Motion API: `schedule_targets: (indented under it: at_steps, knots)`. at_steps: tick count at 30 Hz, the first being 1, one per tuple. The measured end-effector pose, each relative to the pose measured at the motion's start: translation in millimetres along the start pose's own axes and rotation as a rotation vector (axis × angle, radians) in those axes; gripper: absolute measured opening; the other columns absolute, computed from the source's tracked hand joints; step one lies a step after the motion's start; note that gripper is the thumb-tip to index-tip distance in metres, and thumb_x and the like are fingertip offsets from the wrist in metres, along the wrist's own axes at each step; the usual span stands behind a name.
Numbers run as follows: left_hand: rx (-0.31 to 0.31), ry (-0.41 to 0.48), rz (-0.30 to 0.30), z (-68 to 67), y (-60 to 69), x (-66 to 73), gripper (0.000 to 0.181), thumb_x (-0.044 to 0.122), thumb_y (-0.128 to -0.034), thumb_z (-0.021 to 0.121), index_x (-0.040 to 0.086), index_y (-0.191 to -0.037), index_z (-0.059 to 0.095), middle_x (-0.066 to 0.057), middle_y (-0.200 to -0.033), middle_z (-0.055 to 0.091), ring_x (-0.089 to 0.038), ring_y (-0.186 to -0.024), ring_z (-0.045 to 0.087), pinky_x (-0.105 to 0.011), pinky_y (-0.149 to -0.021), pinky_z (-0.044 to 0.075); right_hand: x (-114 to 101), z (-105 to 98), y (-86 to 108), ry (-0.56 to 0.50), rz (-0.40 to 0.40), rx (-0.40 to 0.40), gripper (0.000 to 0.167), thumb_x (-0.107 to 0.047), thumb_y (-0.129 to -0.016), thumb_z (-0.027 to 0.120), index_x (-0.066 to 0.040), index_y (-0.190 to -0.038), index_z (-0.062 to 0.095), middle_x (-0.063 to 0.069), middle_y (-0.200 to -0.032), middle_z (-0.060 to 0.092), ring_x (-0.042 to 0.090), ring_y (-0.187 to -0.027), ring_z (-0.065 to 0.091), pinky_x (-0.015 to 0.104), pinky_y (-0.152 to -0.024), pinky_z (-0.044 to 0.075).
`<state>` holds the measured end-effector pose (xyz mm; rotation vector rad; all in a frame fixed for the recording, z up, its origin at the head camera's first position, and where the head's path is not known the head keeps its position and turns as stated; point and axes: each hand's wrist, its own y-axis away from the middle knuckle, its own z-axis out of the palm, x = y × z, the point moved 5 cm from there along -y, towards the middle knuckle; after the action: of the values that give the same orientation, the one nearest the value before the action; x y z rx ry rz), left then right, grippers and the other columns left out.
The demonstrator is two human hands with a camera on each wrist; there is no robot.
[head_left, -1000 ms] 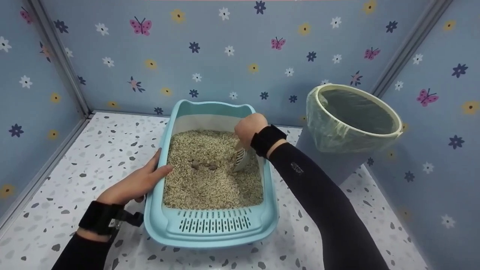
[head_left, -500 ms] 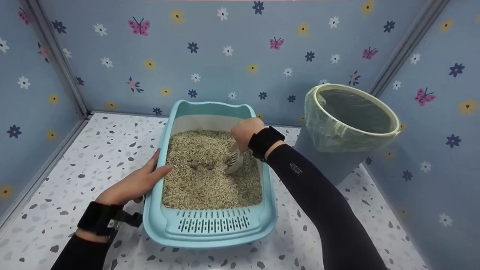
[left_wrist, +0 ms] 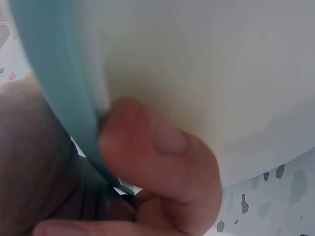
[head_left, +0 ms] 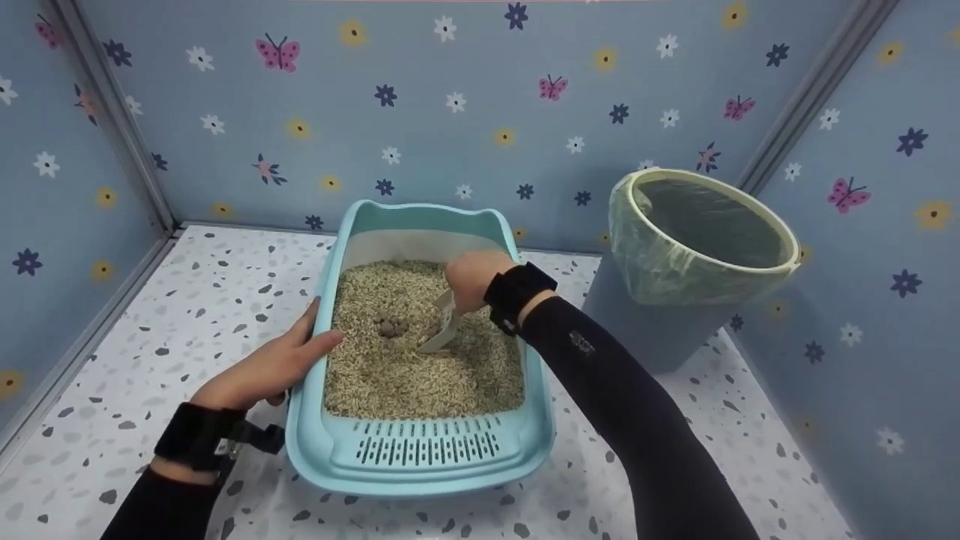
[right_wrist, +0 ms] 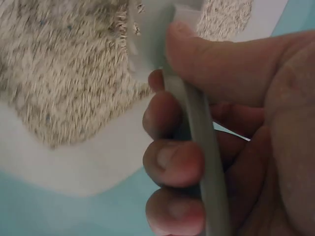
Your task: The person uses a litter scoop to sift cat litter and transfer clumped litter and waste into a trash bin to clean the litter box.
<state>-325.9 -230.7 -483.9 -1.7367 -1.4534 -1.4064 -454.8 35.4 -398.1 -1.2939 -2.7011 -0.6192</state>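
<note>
My right hand (head_left: 478,279) grips the handle of a pale litter scoop (head_left: 441,334), whose blade is pushed into the litter. In the right wrist view the fingers (right_wrist: 174,162) curl round the scoop handle (right_wrist: 209,162), and the thumb lies along its top. A blue litter box (head_left: 420,480) holds the tan pellet litter (head_left: 397,382). Dark clumps (head_left: 391,326) lie left of the blade. My left hand (head_left: 274,367) holds the box's left rim, thumb over the top. In the left wrist view a finger (left_wrist: 162,152) curls under the rim (left_wrist: 64,83), against the white outer wall.
A grey-blue bin (head_left: 637,330) lined with a translucent bag (head_left: 660,270) stands right of the litter box, its opening upward. Speckled white flooring (head_left: 225,277) lies beneath. Flower-patterned panels (head_left: 450,112) rise at the back and both sides.
My right hand has moved the scoop leftward through the litter, toward the clumps, which now sit closer together. The left hand has stayed on the rim.
</note>
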Motion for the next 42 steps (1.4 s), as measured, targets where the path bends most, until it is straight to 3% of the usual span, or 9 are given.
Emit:
schedule_targets:
  at_steps: [7, 11, 18, 23, 31, 36, 42]
  knots:
    - [0.002, -0.014, -0.004, -0.2, -0.5, -2.1, 0.090, 0.066, -0.1150, 0.046, 0.049, -0.174, -0.019, -0.009, -0.074, 0.053, -0.014, -0.046, 0.036, -0.028, -0.041, 0.035, -8, 17, -15.8, -0.183, -0.011, -0.007, 0.046, -0.029, -0.102, 0.081, -0.017, -0.076, 0.044, -0.003, -0.071, 0.037, 0.017, -0.065, 0.034, 0.034, -0.068, 0.034]
    - [0.010, -0.024, -0.008, -0.8, -1.2, -3.8, 0.090, 0.066, -0.1149, 0.046, 0.047, -0.174, -0.019, -0.009, -0.074, 0.053, -0.014, -0.046, 0.037, -0.028, -0.041, 0.036, -9, 26, -23.6, -0.268, 0.004, -0.004, 0.048, -0.028, -0.102, 0.082, -0.017, -0.073, 0.044, -0.004, -0.067, 0.037, 0.016, -0.062, 0.035, 0.033, -0.066, 0.035]
    - [0.011, -0.021, -0.019, -1.2, -1.3, -4.8, 0.091, 0.068, -0.1142, 0.046, 0.048, -0.174, -0.020, -0.007, -0.073, 0.051, -0.013, -0.047, 0.039, -0.027, -0.041, 0.036, -12, 33, -33.3, -0.338, 0.008, -0.012, 0.056, -0.029, -0.103, 0.079, -0.018, -0.067, 0.037, -0.006, -0.063, 0.026, 0.016, -0.059, 0.029, 0.033, -0.062, 0.033]
    - [0.011, -0.019, -0.009, -1.3, -0.7, -2.8, 0.092, 0.067, -0.1142, 0.048, 0.047, -0.174, -0.019, -0.005, -0.072, 0.048, -0.012, -0.047, 0.038, -0.027, -0.041, 0.036, -15, 40, -41.6, -0.378, 0.005, -0.011, 0.058, -0.033, -0.103, 0.081, -0.018, -0.066, 0.039, -0.006, -0.062, 0.026, 0.015, -0.058, 0.028, 0.032, -0.063, 0.031]
    - [0.004, -0.036, -0.012, -0.7, -1.5, -0.4, 0.092, 0.067, -0.1148, 0.046, 0.044, -0.175, -0.020, -0.003, -0.073, 0.045, -0.012, -0.047, 0.036, -0.026, -0.042, 0.036, -25, 47, -47.7, -0.480, -0.060, -0.044, 0.046, -0.028, -0.109, 0.077, -0.016, -0.075, 0.047, -0.004, -0.069, 0.032, 0.015, -0.064, 0.031, 0.031, -0.066, 0.030]
    - [-0.001, -0.006, 0.010, -0.1, -2.5, 0.2, 0.090, 0.065, -0.1152, 0.048, 0.049, -0.174, -0.019, -0.005, -0.073, 0.046, -0.012, -0.046, 0.035, -0.027, -0.040, 0.035, -28, 46, -45.9, -0.480, -0.098, -0.050, 0.031, -0.025, -0.111, 0.072, -0.014, -0.086, 0.057, -0.001, -0.078, 0.044, 0.017, -0.072, 0.039, 0.031, -0.070, 0.033]
    - [0.004, -0.003, -0.002, -0.1, -2.8, -3.6, 0.089, 0.064, -0.1159, 0.046, 0.048, -0.174, -0.019, -0.006, -0.073, 0.049, -0.013, -0.046, 0.038, -0.027, -0.040, 0.036, -32, 53, -48.8, -0.504, -0.132, -0.052, 0.026, -0.024, -0.113, 0.069, -0.013, -0.091, 0.059, -0.001, -0.083, 0.046, 0.016, -0.075, 0.040, 0.030, -0.071, 0.034]
